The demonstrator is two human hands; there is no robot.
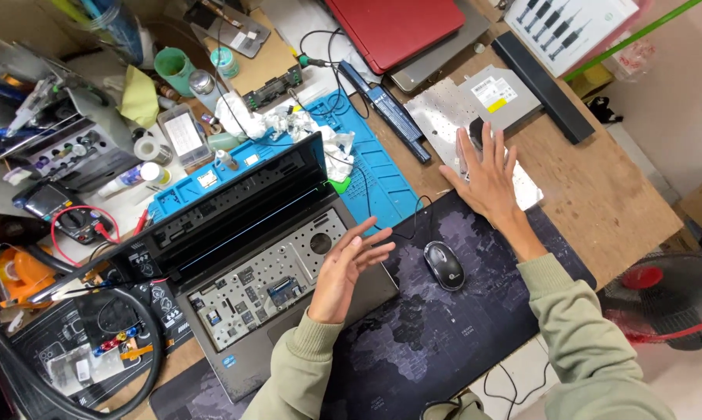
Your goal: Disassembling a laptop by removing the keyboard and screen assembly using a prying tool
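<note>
Grey plastic and bare circuit board show where the laptop (pixel 265 272) lies opened up on the wooden counter (pixel 607 194), its keyboard gone and its lid tilted back toward a blue repair mat (pixel 382 179). Left hand (pixel 343 268) hovers just above the laptop's right front corner, fingers (pixel 370 241) spread wide and holding nothing. Right hand (pixel 487 175) is raised flat over the removed keyboard panel (pixel 444 113), a silvery sheet lying past the far edge of the dark desk mat (pixel 444 342); its fingers are also splayed wide and empty, and whether the palm touches the panel cannot be told. Between the two hands, on the desk mat, sits a black wired mouse (pixel 444 266). Just beyond the keyboard panel lies a grey optical drive (pixel 500 92), with a black battery bar (pixel 541 74) beside it and a red laptop (pixel 393 27) farther back. At far left a multimeter (pixel 63 214) rests among tangled leads and tools.
</note>
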